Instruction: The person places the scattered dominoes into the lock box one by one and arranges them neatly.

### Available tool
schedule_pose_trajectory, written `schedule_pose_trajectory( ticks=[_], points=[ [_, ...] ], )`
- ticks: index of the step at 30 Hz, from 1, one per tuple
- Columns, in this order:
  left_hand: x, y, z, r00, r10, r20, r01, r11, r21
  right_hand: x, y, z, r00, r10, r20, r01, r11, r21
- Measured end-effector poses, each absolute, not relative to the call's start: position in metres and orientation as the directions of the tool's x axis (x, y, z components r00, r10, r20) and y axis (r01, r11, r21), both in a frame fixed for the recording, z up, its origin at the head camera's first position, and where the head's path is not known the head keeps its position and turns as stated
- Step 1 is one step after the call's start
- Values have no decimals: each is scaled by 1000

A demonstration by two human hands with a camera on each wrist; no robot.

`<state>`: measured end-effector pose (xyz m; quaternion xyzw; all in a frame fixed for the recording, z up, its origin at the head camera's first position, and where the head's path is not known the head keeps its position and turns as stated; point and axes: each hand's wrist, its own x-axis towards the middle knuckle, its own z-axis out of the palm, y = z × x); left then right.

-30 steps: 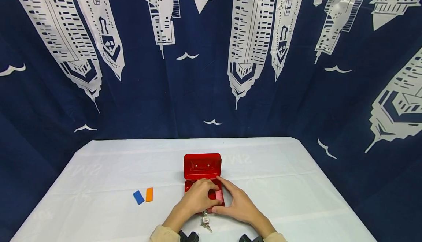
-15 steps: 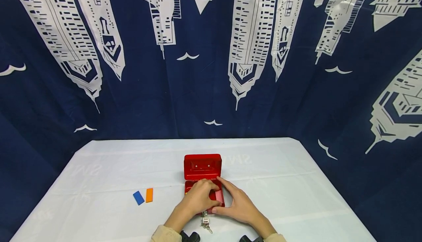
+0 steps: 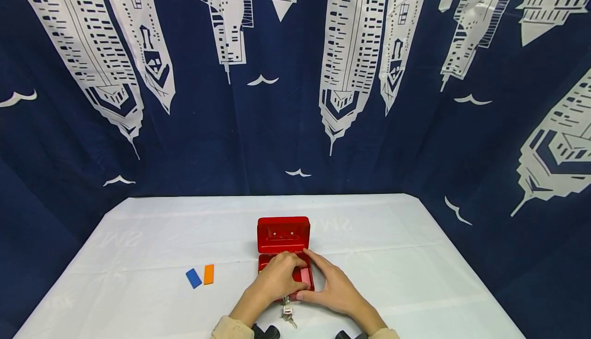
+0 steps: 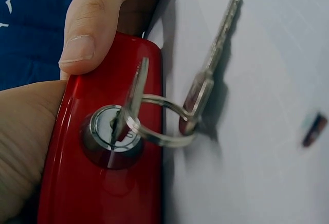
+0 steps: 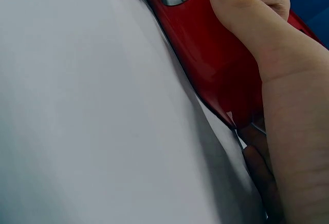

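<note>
A small red cash box (image 3: 283, 234) stands on the table with its lid raised. My left hand (image 3: 276, 276) reaches down into it, thumb and fingers pinching a flat pink block (image 3: 306, 275) near the right wall. My right hand (image 3: 339, 288) grips the box's right side, its thumb (image 5: 241, 8) on the front face and the other fingers along the side. In the left wrist view, a key sits in the round lock (image 4: 107, 128) on the front, joined by a ring (image 4: 159, 141) to a second key (image 4: 211, 62). My left hand hides most of the box's inside.
To the left of the box, a blue block (image 3: 194, 278) and an orange block (image 3: 209, 274) lie on the white tablecloth (image 3: 406, 257). A dark blue curtain (image 3: 203, 139) with white building prints hangs behind the table.
</note>
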<state>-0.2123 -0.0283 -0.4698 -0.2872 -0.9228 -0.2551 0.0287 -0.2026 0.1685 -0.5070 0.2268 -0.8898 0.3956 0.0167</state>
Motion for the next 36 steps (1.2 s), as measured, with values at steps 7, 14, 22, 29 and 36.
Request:
schedule_pose_trajectory(
  ticks=[7,14,22,29,36],
  points=[
    [-213,-30,-470,-831,518,203,549,703,453,-202,168,-506,-897,-389,208,-415,585,-697],
    [-213,-31,-469,-829,523,198,548,693,468,-202,168,-506,-901,-388,195,-405,591,-697],
    [-213,-36,-470,-825,517,228,551,644,531,-203,169,-506,-899,-392,193,-407,593,-695],
    [-212,-43,-463,-825,514,235,543,605,582,-202,169,-506,-904,-386,185,-399,600,-693],
    [-206,-50,-455,-814,522,256,554,562,614,-202,168,-506,-901,-388,192,-406,601,-688]
  ],
)
